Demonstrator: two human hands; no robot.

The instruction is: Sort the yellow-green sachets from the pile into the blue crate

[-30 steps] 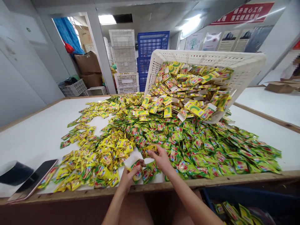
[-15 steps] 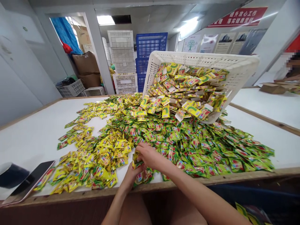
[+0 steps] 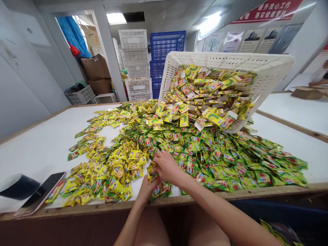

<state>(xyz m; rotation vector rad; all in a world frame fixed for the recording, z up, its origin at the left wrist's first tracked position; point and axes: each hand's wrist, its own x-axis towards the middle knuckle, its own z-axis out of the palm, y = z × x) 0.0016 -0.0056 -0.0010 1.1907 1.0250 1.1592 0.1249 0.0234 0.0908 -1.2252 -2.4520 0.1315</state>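
Close to the front edge of the table, my left hand (image 3: pixel 148 188) is closed around a small yellow-and-green packet (image 3: pixel 151 169). Whether that is one packet or several pressed together, I cannot tell. My right hand (image 3: pixel 167 166) leans over it from the right, fingers curled down onto the packet's upper end; its fingertips are partly hidden. Green sachets (image 3: pixel 217 160) with red fruit prints are heaped behind and to the right of my hands. To the left lies a pile of yellow sachets (image 3: pixel 115 167).
A white plastic basket (image 3: pixel 230 58) tilts toward me on the heap, filled with small yellow boxes (image 3: pixel 212 116), several with open flaps. A phone (image 3: pixel 42 193) and a dark cup (image 3: pixel 19 186) are at the left. Stacked blue crates (image 3: pixel 166 44) and white crates (image 3: pixel 134 54) stand behind.
The view has shifted slightly, so things appear a little farther right. Both hands stay together at the packet, with the right fingers a little changed in position over it.
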